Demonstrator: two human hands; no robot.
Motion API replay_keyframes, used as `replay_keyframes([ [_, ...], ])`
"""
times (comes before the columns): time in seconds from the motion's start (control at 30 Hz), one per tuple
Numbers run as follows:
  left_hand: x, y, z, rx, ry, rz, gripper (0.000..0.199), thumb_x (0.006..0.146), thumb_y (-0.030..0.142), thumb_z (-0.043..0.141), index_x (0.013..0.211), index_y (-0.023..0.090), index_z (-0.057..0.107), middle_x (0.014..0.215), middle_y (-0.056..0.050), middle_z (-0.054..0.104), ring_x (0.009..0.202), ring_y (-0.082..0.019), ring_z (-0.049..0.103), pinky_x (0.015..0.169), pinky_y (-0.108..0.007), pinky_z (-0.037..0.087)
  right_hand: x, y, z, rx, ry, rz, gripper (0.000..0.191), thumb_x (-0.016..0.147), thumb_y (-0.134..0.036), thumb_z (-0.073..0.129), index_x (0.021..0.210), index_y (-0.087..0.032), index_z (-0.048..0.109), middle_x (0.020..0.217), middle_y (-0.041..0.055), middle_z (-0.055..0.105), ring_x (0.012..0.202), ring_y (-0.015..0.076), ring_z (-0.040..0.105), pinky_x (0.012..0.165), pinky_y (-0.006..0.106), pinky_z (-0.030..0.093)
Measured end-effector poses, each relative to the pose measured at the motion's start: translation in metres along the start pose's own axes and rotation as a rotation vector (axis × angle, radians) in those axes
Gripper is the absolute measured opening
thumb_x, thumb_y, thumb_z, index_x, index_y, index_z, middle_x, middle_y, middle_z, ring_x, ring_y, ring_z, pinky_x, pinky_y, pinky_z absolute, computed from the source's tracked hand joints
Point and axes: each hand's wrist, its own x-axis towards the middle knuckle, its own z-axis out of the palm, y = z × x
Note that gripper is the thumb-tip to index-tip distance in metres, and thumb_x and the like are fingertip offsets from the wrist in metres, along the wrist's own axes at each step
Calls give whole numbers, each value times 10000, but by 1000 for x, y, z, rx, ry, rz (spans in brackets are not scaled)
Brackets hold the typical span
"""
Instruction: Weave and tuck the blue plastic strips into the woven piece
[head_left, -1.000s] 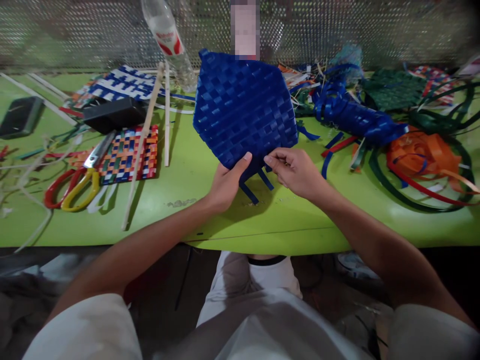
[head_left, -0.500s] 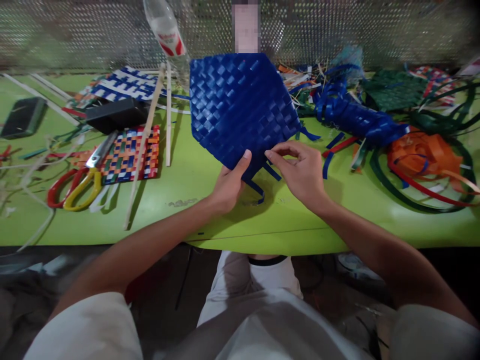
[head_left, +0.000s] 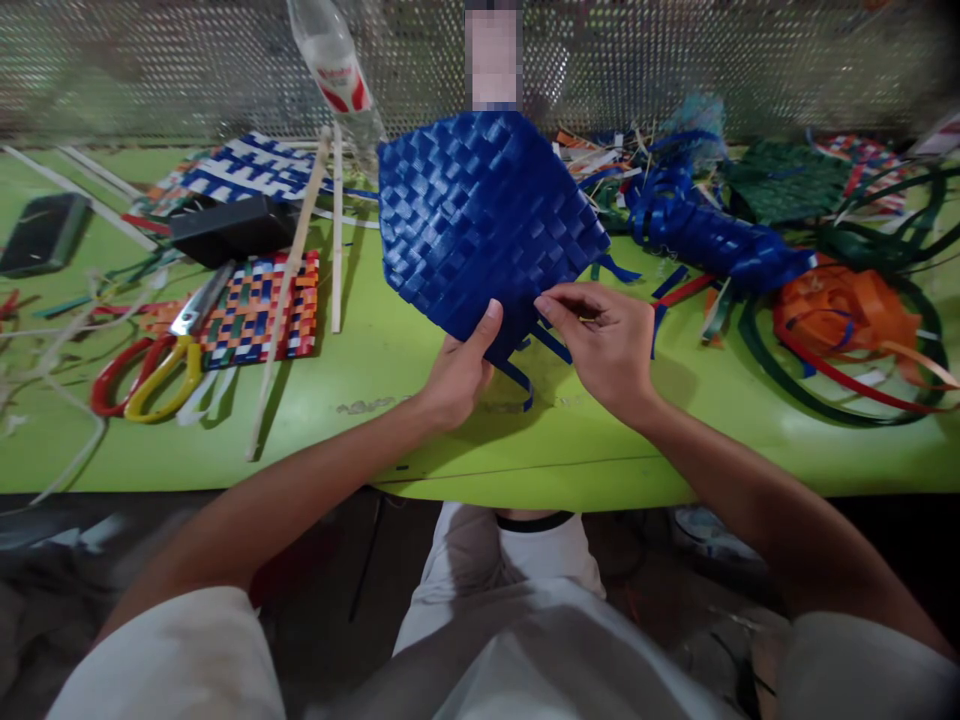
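Observation:
A blue woven panel (head_left: 480, 210) of flat plastic strips is raised above the green table, its face tilted towards me. My left hand (head_left: 461, 375) grips its lower edge, thumb on the front and the other fingers behind. Against the lower right edge, my right hand (head_left: 604, 340) has thumb and forefinger pinched together at the weave. Whether a strip end lies in that pinch is hard to see. Loose blue strip ends (head_left: 517, 378) hang down between the two hands.
Red-and-yellow scissors (head_left: 161, 365), a checked woven mat (head_left: 259, 310), wooden sticks (head_left: 292, 290) and a black box (head_left: 232, 230) lie left. A plastic bottle (head_left: 337, 85) stands behind. Rolled blue strips (head_left: 720, 235) and an orange strip bundle (head_left: 847, 320) lie right.
The blue panel has tilted slightly, and its right corner has shifted a little right and down. My right hand has moved slightly right, still pinched at the edge; my left hand keeps its grip.

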Motion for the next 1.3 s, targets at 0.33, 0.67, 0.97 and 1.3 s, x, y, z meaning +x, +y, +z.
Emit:
replay_keyframes([
  [0.33,0,-5,-2,-58,89,29,555,811,719,1014,1168,337,828,1436,11,838,1576,-376,659,1411,-630,494,11,1,-7,67,-127,97,245,978,-434,859,838,-234,834,770,18,745,694,176,621,672,349,536],
  [0.67,0,-6,-6,89,99,130,445,934,665,933,1195,320,831,1490,-8,815,1628,-317,614,1463,-550,409,12,4,-6,76,-144,174,303,969,-512,870,869,-229,826,738,23,694,689,184,632,615,340,518],
  [0.97,1,0,-2,-9,85,40,557,869,703,978,1224,299,831,1371,-14,861,1532,-384,698,1354,-594,573,-3,1,1,-143,8,-66,132,1042,-360,836,960,-268,882,975,58,867,841,238,765,817,406,634],
  [1.3,1,6,-1,-57,89,21,463,953,623,940,1249,291,808,1373,-11,857,1564,-387,671,1317,-580,614,-9,9,-5,-355,-69,-297,224,1103,-319,771,1287,-261,885,1218,121,883,967,272,813,936,448,680],
])
